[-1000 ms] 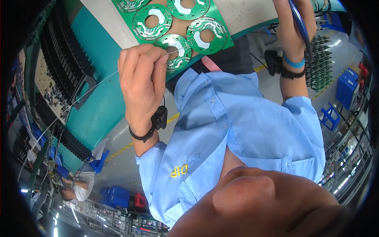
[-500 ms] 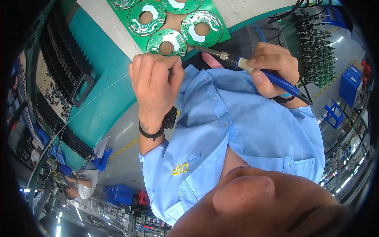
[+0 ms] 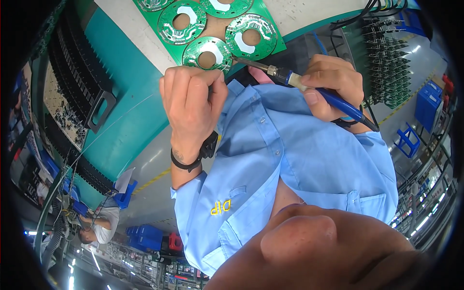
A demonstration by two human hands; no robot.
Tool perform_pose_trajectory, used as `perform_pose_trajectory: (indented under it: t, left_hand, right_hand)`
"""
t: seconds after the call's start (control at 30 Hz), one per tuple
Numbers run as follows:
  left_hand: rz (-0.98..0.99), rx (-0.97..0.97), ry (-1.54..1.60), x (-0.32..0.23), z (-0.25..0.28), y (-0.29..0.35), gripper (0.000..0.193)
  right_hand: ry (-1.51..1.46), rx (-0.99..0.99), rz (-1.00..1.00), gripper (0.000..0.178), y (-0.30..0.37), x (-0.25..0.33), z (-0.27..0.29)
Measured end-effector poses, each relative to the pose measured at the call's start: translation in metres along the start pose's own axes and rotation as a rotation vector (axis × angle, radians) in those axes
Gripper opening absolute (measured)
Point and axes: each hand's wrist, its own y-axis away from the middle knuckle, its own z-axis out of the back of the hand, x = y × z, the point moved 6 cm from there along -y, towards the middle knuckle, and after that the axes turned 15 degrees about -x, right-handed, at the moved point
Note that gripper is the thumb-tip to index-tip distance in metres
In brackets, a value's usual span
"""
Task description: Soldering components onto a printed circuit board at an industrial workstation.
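My right hand [image 3: 336,84] grips a blue-handled soldering iron [image 3: 343,104], its metal shaft pointing left toward the boards. Thin solder wire [image 3: 140,103] runs from the lower left up to my left hand [image 3: 191,106], pinched between thumb and forefinger. Both the iron's tip and those fingertips are at the near edge of a round green circuit board [image 3: 192,52] with a hole in its middle. Whether the tip touches the board or the wire I cannot tell. Several similar round boards [image 3: 265,36] share the same green panel.
On the left, a black slotted rack [image 3: 100,111] stands on the teal mat [image 3: 128,92]. More populated boards [image 3: 389,63] stand in rows at the right. Farther off are a blue stool [image 3: 410,140], blue bins [image 3: 145,238] and a seated person [image 3: 104,222].
The panel of boards has shifted slightly to the right. The soldering iron has moved a little left, and my left hand slightly right with the wire still pinched.
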Motion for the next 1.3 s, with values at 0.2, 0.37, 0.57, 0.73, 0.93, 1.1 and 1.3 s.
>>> perform_pose_trajectory:
  t: [0.2,0.37,0.57,0.73,0.93,1.1,1.3]
  left_hand:
    - [0.048,-0.004,0.027,0.001,0.007,-0.003,0.028]
    - [0.123,-0.011,0.043,0.015,0.010,-0.019,0.023]
    - [0.056,0.047,0.040,0.019,0.001,-0.043,0.016]
    - [0.044,0.135,0.032,0.016,-0.006,-0.045,0.012]
    - [0.054,0.129,0.024,0.021,-0.008,-0.040,0.012]
    - [0.028,0.111,0.029,0.023,-0.010,-0.042,0.012]
    - [-0.012,0.135,-0.019,0.023,-0.013,-0.041,0.015]
  right_hand:
    - [0.019,0.019,0.034,0.016,-0.004,0.000,0.009]
    - [0.049,-0.025,0.020,0.016,-0.011,0.003,0.024]
    - [0.074,-0.043,0.051,0.017,-0.015,0.003,0.027]
    - [0.069,0.021,0.021,0.018,-0.012,0.002,0.020]
    - [0.047,0.056,0.012,0.017,-0.018,-0.004,0.011]
    - [0.045,0.143,0.079,0.016,-0.021,-0.004,0.005]
    - [0.043,0.154,0.074,0.016,-0.018,-0.006,0.002]
